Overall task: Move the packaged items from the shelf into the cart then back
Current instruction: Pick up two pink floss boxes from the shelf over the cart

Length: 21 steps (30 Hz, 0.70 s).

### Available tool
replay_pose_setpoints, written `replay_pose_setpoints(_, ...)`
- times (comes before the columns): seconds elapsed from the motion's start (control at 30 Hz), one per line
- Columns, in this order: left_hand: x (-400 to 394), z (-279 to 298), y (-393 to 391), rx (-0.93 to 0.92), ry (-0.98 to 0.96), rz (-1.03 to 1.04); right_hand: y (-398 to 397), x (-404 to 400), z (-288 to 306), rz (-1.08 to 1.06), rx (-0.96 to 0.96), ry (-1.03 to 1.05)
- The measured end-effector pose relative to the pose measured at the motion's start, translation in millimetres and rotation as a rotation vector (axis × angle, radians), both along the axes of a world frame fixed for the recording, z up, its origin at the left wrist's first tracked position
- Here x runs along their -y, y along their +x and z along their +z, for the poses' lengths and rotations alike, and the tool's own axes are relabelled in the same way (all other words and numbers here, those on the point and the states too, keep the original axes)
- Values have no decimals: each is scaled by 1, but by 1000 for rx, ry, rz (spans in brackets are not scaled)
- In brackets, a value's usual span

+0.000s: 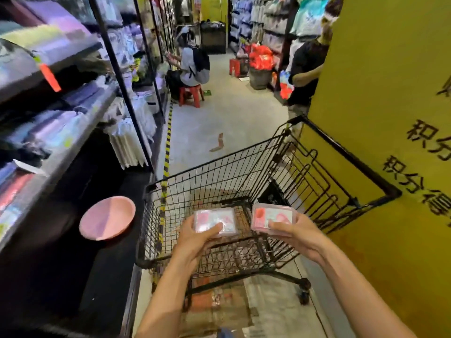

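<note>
A black wire shopping cart (219, 172) stands in front of me, its basket open at the top. My left hand (195, 236) grips a small clear-wrapped pink and white package (214, 219) over the basket. My right hand (292, 234) grips a second package (272, 215) of the same kind, just to the right and also above the basket. Both thumbs lie on top of the packages. The shelf (61, 132) with wrapped goods runs along my left.
A pink round plate (107, 218) sits on the dark lower shelf ledge at left. A yellow pillar (390, 118) stands close on the right of the cart. Down the aisle a person sits on a red stool (190, 93); another person (305, 69) stands right.
</note>
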State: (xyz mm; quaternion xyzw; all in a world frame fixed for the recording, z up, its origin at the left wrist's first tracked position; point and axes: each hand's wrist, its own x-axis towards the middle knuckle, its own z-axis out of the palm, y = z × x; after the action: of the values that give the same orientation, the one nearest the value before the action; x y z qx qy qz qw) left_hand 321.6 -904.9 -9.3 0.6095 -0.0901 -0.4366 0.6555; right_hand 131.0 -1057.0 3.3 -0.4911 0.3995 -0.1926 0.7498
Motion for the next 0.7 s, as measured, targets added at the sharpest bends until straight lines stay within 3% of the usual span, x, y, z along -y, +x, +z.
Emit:
replay_pose_setpoints(0.23,102,-44,52,-25,64,-109,38,84,-33,-58,-126,57)
replay_pose_setpoints(0.4,158,-103,67,-99,226,-95,53,140,-86,-69,-284,17)
replay_pose_setpoints(0.7,215,-219,81,-79,525,-166,102,224,-208,322,-635,-134)
